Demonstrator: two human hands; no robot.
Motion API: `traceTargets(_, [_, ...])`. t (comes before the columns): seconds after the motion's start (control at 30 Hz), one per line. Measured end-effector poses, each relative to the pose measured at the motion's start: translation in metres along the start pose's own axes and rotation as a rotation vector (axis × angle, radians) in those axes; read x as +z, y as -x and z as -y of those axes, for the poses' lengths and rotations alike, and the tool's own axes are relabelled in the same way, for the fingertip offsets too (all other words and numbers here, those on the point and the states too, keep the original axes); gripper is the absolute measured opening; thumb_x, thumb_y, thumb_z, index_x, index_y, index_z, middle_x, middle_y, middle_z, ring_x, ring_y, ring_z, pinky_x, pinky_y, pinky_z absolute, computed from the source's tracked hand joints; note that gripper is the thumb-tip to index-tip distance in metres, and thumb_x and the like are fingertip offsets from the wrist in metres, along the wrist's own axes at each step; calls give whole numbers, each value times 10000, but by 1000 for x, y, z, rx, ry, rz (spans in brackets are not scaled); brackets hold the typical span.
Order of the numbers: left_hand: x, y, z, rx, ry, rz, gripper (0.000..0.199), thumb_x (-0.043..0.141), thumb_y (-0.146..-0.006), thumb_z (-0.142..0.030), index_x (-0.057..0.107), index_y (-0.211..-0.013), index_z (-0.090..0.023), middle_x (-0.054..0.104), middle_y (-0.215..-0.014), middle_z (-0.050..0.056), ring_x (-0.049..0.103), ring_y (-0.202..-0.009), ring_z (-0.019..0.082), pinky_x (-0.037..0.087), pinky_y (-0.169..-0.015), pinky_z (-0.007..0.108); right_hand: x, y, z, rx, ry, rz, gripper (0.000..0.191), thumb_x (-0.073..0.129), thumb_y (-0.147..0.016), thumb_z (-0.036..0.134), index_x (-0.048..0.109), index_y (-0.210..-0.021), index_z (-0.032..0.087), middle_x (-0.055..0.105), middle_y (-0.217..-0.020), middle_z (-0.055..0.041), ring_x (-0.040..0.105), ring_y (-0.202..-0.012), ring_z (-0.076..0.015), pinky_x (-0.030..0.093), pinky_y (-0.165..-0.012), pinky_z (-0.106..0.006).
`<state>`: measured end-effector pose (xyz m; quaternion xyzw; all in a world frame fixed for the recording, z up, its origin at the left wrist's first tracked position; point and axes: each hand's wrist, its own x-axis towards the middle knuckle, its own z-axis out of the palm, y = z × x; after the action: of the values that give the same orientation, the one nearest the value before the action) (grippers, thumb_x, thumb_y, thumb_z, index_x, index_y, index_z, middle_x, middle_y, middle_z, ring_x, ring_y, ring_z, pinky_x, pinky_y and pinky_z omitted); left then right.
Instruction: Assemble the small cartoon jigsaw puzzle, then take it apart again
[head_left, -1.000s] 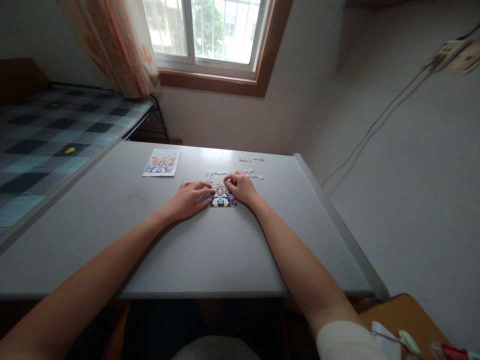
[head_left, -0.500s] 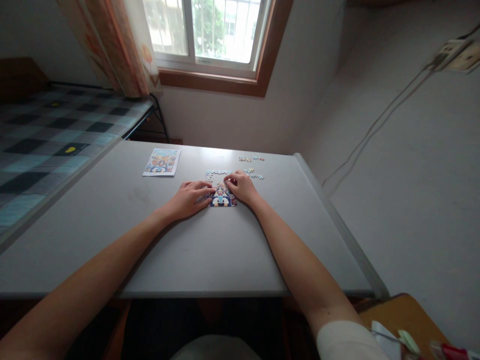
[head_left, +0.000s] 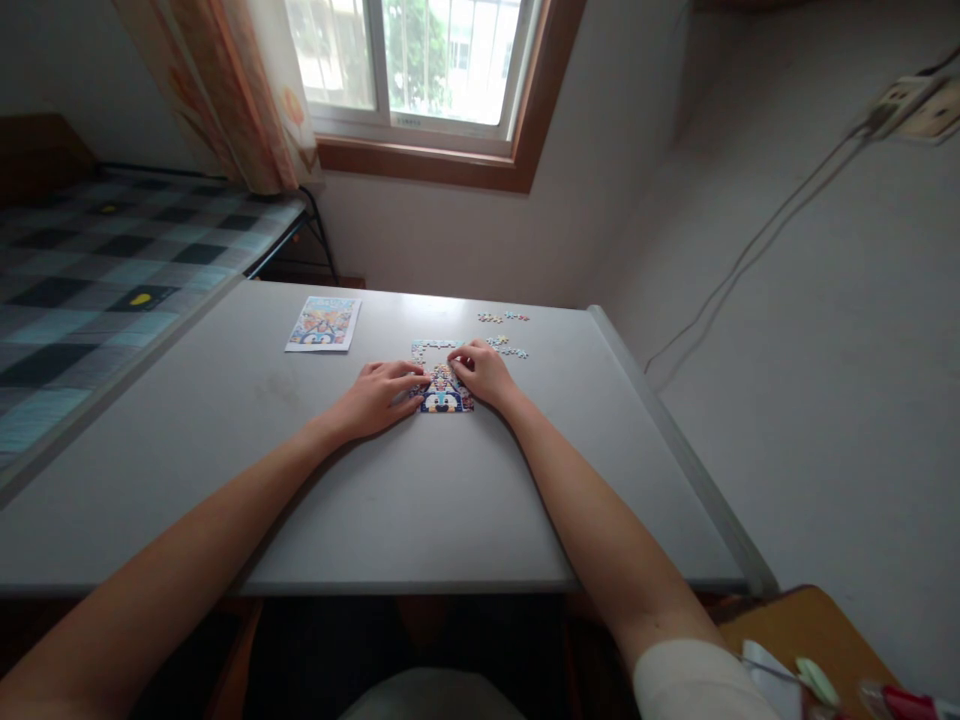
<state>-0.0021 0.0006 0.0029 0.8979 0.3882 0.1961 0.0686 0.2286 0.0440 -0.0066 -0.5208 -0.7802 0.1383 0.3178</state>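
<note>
A partly assembled jigsaw puzzle [head_left: 442,402] lies on the grey-white table, with a gap framed by joined pieces in its upper half. At its left edge rests my left hand [head_left: 384,397], fingers spread and fingertips touching the puzzle. Over the right side, my right hand [head_left: 480,372] is pinched at the edge of the gap on a small puzzle piece, mostly covered by the fingers. Loose puzzle pieces [head_left: 513,352] lie just beyond the right hand, and more loose pieces [head_left: 491,318] form a row farther back.
A printed reference picture [head_left: 324,325] lies on the table [head_left: 420,510] to the left. A bed with a checked cover [head_left: 127,245] adjoins the table's left side. Wall and a hanging cable [head_left: 739,262] are on the right. A wooden stool [head_left: 814,625] with small items stands at lower right.
</note>
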Motion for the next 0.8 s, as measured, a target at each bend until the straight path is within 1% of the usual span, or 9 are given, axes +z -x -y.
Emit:
traceTargets(0.2, [-1, 0, -1, -1, 8, -2, 337, 467, -941, -408, 598, -1239, -320, 584, -1297, 33, 554, -1167, 222, 309, -1023, 414, 1, 0, -1, -8, 2, -5, 149, 590, -843, 224, 731, -892, 207, 562, -803, -17, 553, -731, -133, 438, -752, -259])
traceTargets(0.5, [-2, 0, -2, -3, 4, 4, 340, 462, -942, -411, 599, -1237, -311, 584, -1297, 36, 549, -1171, 219, 306, -1025, 410, -1, 1, 1, 7, 4, 7, 152, 586, -847, 225, 728, -899, 208, 566, -825, -18, 558, -751, -132, 435, -773, -260])
traceTargets(0.8, [-3, -1, -3, -9, 18, 13, 351, 458, -937, -417, 601, -1242, -318, 583, -1297, 38, 546, -1171, 227, 305, -1031, 427, -1, 0, 1, -3, 11, 4, 156, 583, -846, 221, 729, -899, 207, 575, -824, -20, 562, -754, -135, 438, -769, -260])
